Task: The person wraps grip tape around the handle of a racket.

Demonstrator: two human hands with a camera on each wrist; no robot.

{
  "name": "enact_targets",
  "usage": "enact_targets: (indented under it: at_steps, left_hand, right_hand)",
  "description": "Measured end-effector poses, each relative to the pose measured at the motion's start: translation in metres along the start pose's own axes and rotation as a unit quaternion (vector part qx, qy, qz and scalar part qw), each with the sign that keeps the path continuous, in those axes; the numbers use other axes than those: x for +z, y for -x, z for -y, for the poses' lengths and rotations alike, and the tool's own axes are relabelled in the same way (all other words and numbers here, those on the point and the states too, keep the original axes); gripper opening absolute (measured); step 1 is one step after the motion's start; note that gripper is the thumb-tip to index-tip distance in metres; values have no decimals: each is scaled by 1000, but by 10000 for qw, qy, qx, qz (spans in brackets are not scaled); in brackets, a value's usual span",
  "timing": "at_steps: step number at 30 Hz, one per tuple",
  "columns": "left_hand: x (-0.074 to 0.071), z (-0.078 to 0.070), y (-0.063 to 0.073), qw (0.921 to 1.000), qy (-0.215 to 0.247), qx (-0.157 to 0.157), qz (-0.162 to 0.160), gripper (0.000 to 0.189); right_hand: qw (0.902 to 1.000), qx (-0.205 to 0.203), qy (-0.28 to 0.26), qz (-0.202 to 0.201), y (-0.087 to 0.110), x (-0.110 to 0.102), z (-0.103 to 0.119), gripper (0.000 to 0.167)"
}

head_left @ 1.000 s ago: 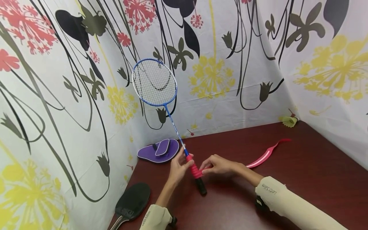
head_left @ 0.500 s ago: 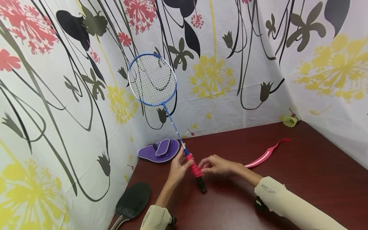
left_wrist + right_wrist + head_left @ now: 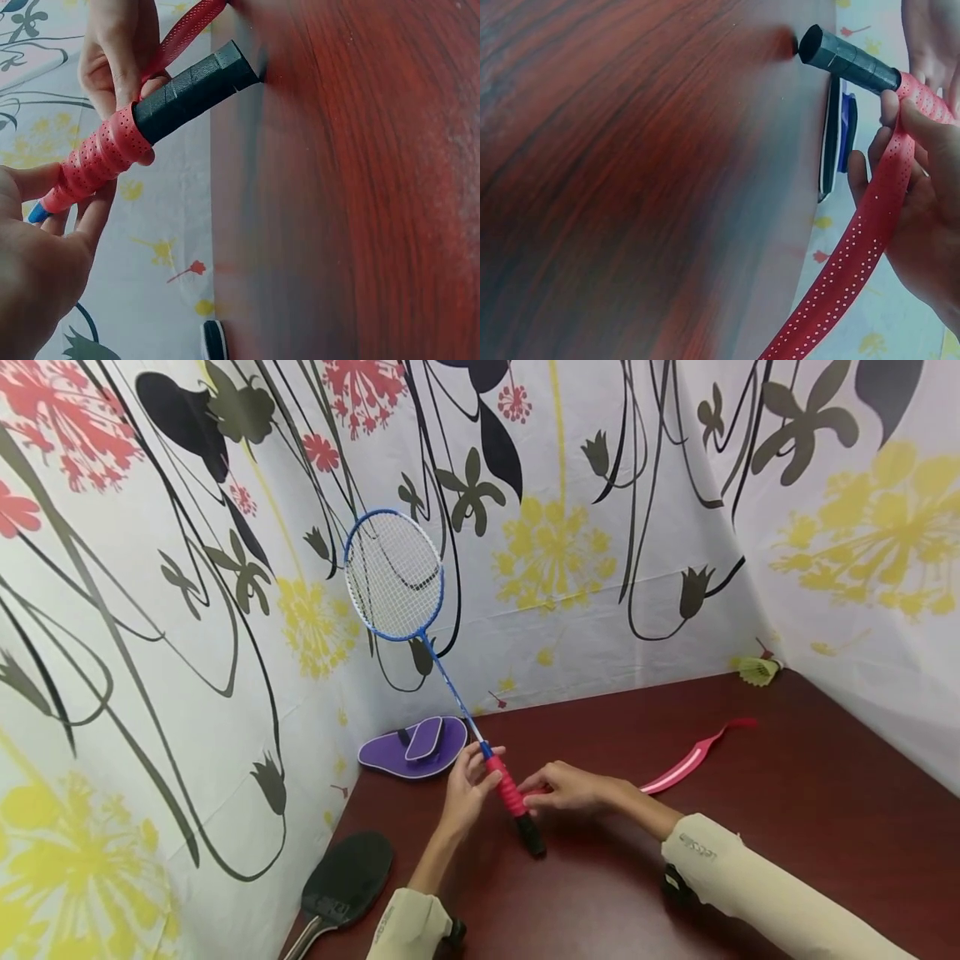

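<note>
A blue and white badminton racket leans up and to the left in the head view, its strung head raised before the curtain. My left hand holds the upper handle between thumb and fingers. Perforated red grip tape winds in overlapping ridges round most of the handle. Below it the black handle end shows bare, its butt close to the table. My right hand pinches the tape strip right where it meets the handle. The strip's loose tail runs rightward over the table, partly hidden behind the right forearm.
A purple paddle case lies at the table's back left. Nearer, a black table tennis bat rests along the left edge. A yellow shuttlecock sits in the far right corner. Patterned curtain encloses the table.
The red wrap has come slightly lower on the handle, covering more of the black. The racket has turned a little, so its head looks narrower. Both hands keep their holds.
</note>
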State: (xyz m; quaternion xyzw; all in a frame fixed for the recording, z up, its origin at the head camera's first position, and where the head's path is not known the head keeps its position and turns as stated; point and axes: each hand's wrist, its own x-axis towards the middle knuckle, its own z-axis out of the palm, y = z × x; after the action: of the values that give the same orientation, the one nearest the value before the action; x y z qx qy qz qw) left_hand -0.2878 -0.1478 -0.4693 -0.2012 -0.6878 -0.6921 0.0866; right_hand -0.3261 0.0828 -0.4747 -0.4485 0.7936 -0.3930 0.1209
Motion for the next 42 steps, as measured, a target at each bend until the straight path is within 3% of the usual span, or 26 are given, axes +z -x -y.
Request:
enact_targets:
  at_steps: [4, 7, 12, 17, 25, 33, 37, 42]
  left_hand:
    - [-1, 3, -1, 9989, 420, -207, -85, 56]
    - [-2, 5, 0, 9984, 454, -275, -168, 59]
    - [0, 7, -1, 9997, 194, -103, -100, 56]
    - [1, 6, -2, 9995, 304, -14, -33, 51]
    - [7, 9, -3, 9986, 59, -212, -490, 54]
    - [17, 12, -5, 9970, -181, -10, -758, 69]
    - [20, 12, -6, 9964, -200, 67, -825, 68]
    - [16, 13, -6, 9954, -292, 108, -904, 67]
  right_hand:
    - [10000, 48, -62, -29, -2, 0, 1, 30]
    - [9999, 58, -131, -58, -2, 1, 1, 26]
    - [9994, 159, -273, -162, 0, 2, 0, 23]
    - [9991, 178, -247, -291, -2, 2, 0, 22]
    - [9967, 356, -233, -688, -7, 9, 1, 28]
    - [9946, 362, -387, -887, -12, 16, 2, 34]
    - [9966, 282, -299, -720, -11, 14, 4, 31]
    - [9996, 81, -137, -236, -3, 4, 7, 14]
